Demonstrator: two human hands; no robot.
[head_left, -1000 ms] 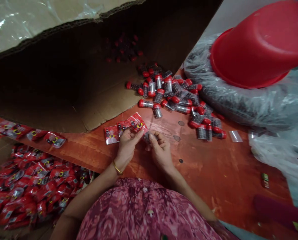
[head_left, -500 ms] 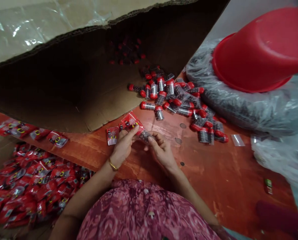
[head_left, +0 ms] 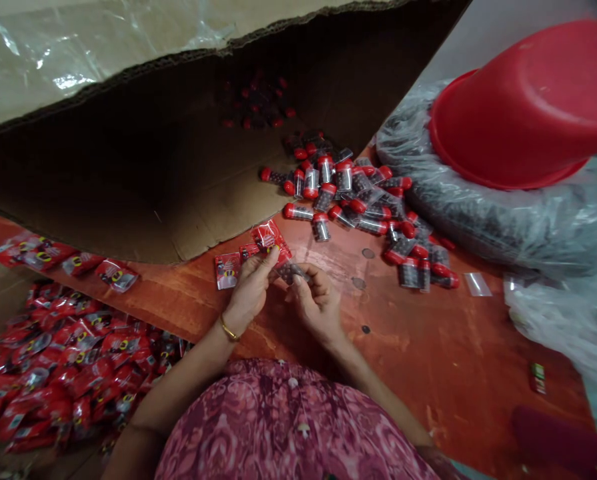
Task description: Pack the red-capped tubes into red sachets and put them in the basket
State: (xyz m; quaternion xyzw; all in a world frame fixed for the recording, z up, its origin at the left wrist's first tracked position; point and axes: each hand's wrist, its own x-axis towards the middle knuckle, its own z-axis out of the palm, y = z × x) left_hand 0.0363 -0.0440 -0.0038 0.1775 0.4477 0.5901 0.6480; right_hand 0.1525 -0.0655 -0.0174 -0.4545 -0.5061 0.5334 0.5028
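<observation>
My left hand [head_left: 252, 288], with a gold bangle at the wrist, pinches a red printed plastic packet [head_left: 285, 253] between thumb and fingers. Facing it, my right hand [head_left: 319, 300] grips a small clear bottle of dark balls [head_left: 291, 271], its thumb pressed on top. The bottle lies against the packet's near side; whether it is inside the plastic I cannot tell, as fingers cover part of both. Just beyond my left hand, flat red packets [head_left: 226, 271] lie on the reddish table [head_left: 403, 360].
Red-capped bottles [head_left: 348, 193] are heaped at the mouth of a large cardboard box [head_left: 198, 230]. Filled red packets [head_left: 78, 360] pile up at lower left. A red tub [head_left: 513, 100] rests upside down on a stuffed plastic bag [head_left: 478, 220] at right.
My right hand has shifted slightly left, towards my left hand, and the bottle lies more level between them. The whole view has moved a little.
</observation>
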